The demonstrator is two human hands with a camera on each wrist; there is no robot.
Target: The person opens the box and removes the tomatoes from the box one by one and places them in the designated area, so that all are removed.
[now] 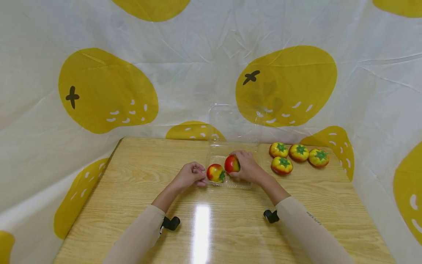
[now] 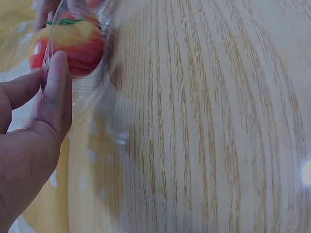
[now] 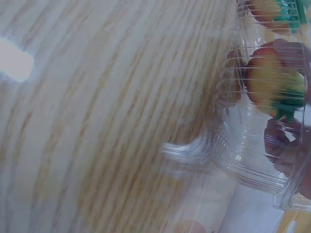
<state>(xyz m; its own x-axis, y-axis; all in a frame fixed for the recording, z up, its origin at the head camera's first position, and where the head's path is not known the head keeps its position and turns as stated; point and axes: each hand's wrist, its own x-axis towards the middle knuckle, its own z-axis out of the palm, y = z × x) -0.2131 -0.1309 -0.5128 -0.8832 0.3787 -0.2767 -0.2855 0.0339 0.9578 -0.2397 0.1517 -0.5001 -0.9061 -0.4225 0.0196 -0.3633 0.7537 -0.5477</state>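
Observation:
A clear plastic clamshell container [image 1: 244, 186] lies on the table with its lid [image 1: 232, 123] raised at the back. My left hand [image 1: 191, 176] pinches the container's left rim between thumb and fingers, which the left wrist view shows up close. Just inside that rim sits a red and yellow tomato [image 1: 215, 172] with a green leafy top. To its right, my right hand [image 1: 248, 168] grips a second tomato [image 1: 232, 164], its redder side facing left. In the right wrist view, this tomato [image 3: 265, 80] and the curled fingers show through the ribbed container wall.
Several more tomatoes [image 1: 299, 152] stand in a group at the back right of the wooden table [image 1: 148, 157], green tops up. A white cloth [image 1: 197, 80] printed with yellow fruit hangs behind the table and along its sides.

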